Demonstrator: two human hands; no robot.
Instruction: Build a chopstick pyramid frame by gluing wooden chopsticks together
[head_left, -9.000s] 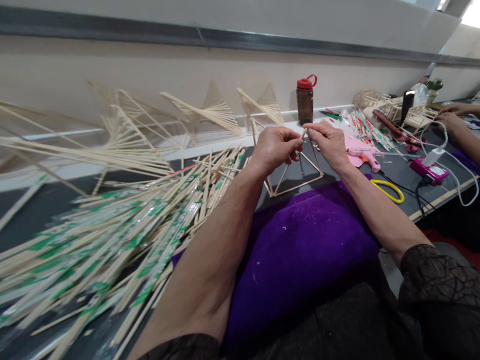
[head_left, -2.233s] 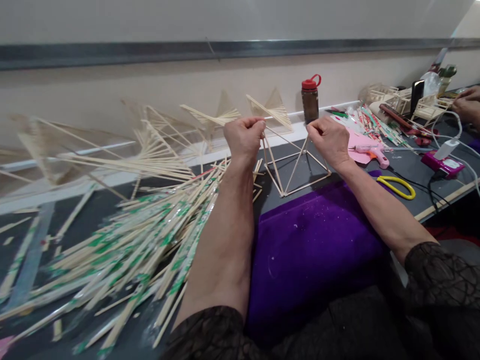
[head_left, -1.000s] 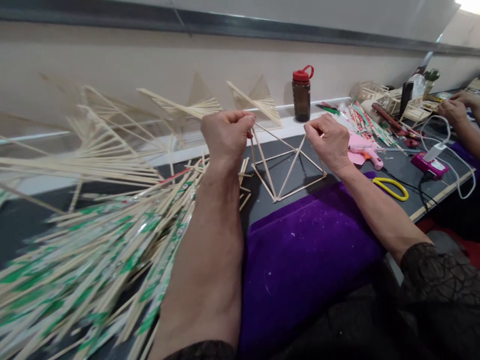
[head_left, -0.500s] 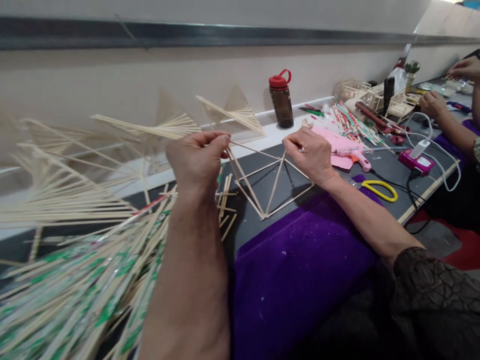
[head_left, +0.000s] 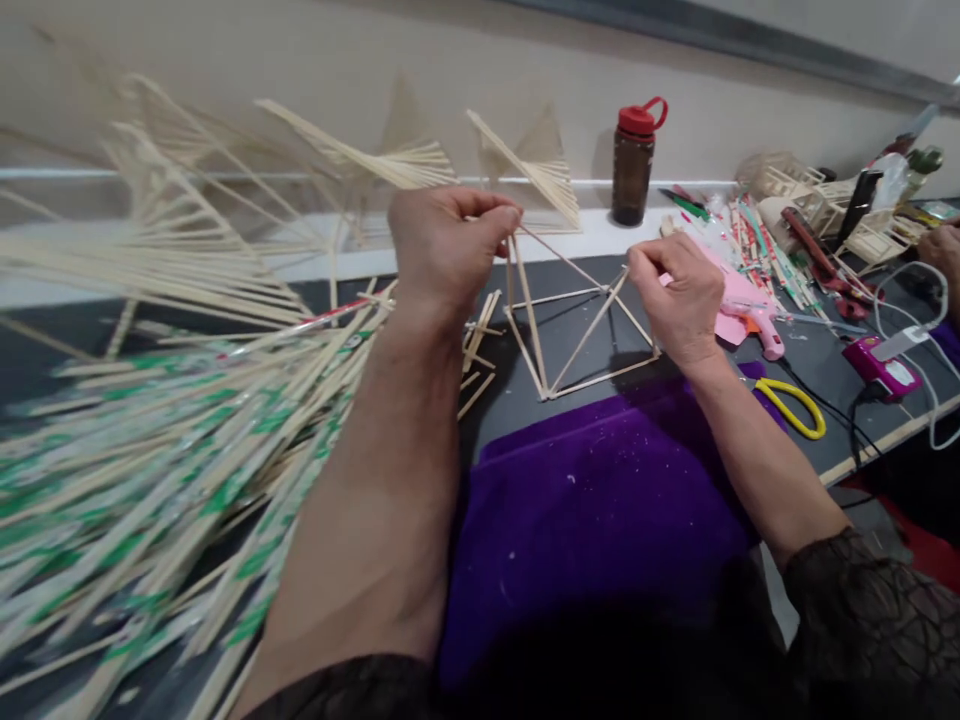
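Observation:
My left hand (head_left: pixel 448 245) is closed in a pinch at a raised corner of a frame of thin wooden sticks (head_left: pixel 600 382), where several sticks meet. My right hand (head_left: pixel 679 300) pinches the upper end of a slanting stick (head_left: pixel 589 335) on the frame's right side. The frame's lower corners rest on the dark grey table. My fingers hide the exact joints at both grips. Under my left forearm lies a big pile of wooden sticks in green-marked plastic wrappers (head_left: pixel 180 500).
Twisted stick structures (head_left: pixel 525 175) stand along the wall beside a brown bottle with a red lid (head_left: pixel 634 170). To the right are a pink glue gun (head_left: pixel 757 315), a yellow-handled cutting tool (head_left: pixel 796 408) and a purple power adapter (head_left: pixel 883 365) with cables. Purple cloth (head_left: pixel 592 500) covers the front. Another person's hand (head_left: pixel 939 255) is at far right.
The view has turned and tilted, so the scene sits farther right. Both my hands keep their pinches on the stick frame.

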